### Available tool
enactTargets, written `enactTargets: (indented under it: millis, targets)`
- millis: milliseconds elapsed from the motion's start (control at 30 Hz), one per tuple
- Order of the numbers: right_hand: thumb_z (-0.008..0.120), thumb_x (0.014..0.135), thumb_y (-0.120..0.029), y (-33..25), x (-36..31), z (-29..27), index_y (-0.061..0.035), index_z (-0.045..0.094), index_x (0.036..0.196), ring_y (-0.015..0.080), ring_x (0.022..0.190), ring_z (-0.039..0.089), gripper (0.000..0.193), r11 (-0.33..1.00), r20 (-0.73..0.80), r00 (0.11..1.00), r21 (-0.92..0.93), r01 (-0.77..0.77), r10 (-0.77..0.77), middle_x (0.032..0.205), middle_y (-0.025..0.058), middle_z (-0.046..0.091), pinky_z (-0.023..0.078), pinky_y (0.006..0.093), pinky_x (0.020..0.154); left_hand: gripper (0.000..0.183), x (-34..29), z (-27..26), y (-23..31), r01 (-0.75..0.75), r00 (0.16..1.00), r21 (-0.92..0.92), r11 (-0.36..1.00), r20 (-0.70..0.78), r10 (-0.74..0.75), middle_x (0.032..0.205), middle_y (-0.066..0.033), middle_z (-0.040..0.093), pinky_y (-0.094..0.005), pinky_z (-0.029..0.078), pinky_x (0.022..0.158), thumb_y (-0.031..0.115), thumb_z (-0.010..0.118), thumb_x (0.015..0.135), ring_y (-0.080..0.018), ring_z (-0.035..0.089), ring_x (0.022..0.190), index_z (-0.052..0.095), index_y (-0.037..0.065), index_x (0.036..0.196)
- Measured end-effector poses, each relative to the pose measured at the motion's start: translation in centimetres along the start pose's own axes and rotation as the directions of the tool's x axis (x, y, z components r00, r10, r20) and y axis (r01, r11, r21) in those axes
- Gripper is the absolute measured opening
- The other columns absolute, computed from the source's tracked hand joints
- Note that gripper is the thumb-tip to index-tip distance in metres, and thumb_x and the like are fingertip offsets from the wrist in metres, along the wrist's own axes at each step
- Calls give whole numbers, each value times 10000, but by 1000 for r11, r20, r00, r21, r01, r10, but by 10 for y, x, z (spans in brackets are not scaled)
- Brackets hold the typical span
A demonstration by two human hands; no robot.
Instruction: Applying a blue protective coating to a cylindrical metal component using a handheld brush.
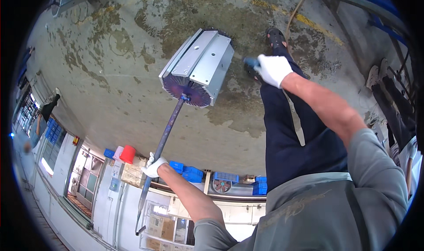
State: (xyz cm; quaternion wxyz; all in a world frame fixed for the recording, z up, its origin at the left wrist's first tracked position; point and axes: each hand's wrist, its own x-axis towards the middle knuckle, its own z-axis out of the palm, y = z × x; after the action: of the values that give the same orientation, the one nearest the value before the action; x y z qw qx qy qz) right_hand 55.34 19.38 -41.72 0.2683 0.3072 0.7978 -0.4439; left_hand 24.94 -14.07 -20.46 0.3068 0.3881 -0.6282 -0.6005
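Note:
My left hand (pixel 153 166), in a white glove, is closed around a long dark rod (pixel 167 131). The rod's upper end meets the purplish, radially slotted round end of a drum-shaped metal assembly (pixel 201 58). Flat silver plates with holes cover the side of this assembly, above the concrete floor. Below my left hand the rod turns light grey, and a thin dark hooked piece (pixel 140 230) shows at its lower end. My right hand (pixel 274 69), also gloved in white, grips a blurred blue-grey object (pixel 251 62) to the right of the assembly. Its kind I cannot make out.
Stained concrete floor (pixel 128 100) with a worn yellow line surrounds the assembly. A hose (pixel 297 10) runs near my feet. Another person's legs (pixel 391 96) are at the right, and another person stands far left. Red bucket (pixel 127 154), blue crates (pixel 192 174) and a fan (pixel 221 186) line the wall.

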Motion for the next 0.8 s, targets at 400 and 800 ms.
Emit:
enactTargets:
  millis: [400,800]
  targets:
    - [558,910,-411,-62,-20,-32,-93,602,939,364,730,658,322,935,123,939,198,295,-323,726,159,647,514,466,671,456,5,-77,21,116,888,-32,993,452,-90,439,52,204,-360,374,560,262,469,901,-140,301,404,208,224,528]
    - [601,885,-324,-70,-15,-38,-73,586,870,356,687,658,252,937,206,915,44,346,-347,698,153,636,511,463,624,434,18,-155,3,234,778,-130,963,619,-105,473,26,243,-365,354,617,217,513,889,-154,309,478,250,195,544]
